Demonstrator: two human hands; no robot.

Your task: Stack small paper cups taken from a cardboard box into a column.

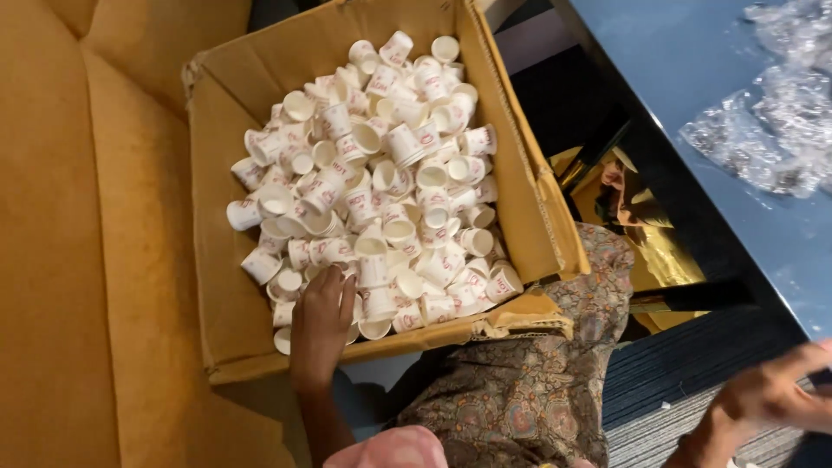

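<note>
Reaching into a cardboard box (pixel 227 286), the left hand (pixel 321 325) pressed open-fingered among small paper cups (pixel 381 173); the right hand (pixel 771 394), blurred, showed no readable grip.

The left hand (pixel 322 322) reaches forward with the forearm straight, palm down and fingers spread loosely. The right hand (pixel 774 394) is far out to the right side, blurred, with fingers half curled; its grip is not clear.
</note>
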